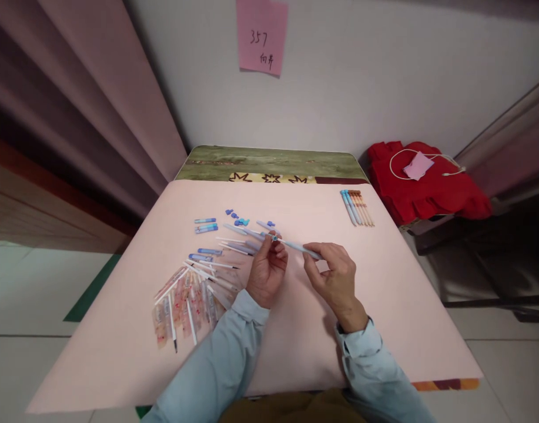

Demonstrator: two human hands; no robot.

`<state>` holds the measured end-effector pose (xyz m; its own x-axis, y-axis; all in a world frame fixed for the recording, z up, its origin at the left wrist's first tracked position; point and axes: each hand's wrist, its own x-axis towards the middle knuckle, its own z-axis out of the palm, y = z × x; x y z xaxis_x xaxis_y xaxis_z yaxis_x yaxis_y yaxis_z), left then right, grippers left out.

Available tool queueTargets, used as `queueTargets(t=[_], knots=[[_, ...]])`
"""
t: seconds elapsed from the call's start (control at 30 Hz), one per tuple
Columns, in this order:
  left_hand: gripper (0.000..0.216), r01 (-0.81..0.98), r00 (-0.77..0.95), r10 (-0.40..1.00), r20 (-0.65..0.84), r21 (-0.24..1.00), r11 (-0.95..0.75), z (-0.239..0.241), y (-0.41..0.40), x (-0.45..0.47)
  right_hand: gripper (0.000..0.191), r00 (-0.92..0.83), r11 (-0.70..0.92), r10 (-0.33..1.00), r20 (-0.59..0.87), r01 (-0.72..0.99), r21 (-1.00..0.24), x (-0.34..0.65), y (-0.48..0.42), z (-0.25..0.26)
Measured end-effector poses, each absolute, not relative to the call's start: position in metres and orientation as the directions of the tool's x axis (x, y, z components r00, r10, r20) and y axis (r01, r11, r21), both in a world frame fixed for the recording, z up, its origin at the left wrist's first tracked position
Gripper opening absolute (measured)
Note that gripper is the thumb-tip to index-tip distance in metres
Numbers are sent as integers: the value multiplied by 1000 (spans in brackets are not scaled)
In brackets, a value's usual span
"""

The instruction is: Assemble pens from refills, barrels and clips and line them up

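Observation:
Over the middle of the table, my left hand [269, 270] pinches a small blue pen part [275, 238] between thumb and fingers. My right hand [336, 273] is closed on the rear of a slim pale blue pen barrel [295, 245], whose front end points to the blue part; whether the two touch I cannot tell. Left of my left hand lie more pale blue barrels [236, 229], white refills [214, 273] and blue pen pieces [206, 228]. Small dark blue toppers [234, 215] are scattered behind them.
Several pens with blue and brown tops [356, 208] lie side by side at the back right. Clear printed sleeves [181, 305] are heaped at the front left of the pink-covered table [384, 329]. A red cushioned seat [432, 191] with a white cable stands right.

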<state>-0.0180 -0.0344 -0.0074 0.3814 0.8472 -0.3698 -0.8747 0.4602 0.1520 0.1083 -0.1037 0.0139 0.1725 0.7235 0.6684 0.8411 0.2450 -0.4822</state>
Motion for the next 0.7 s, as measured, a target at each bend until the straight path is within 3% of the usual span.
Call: queueTargets(t=[0.27, 0.7], knots=[[8, -848, 348, 869, -353, 276, 452, -16, -34, -16, 11, 168, 204, 740, 652, 867, -455, 109, -102, 9], [26, -784, 280, 907, -315, 470, 405, -16, -39, -13, 12, 257, 129, 775, 577, 830, -543, 100, -101, 6]])
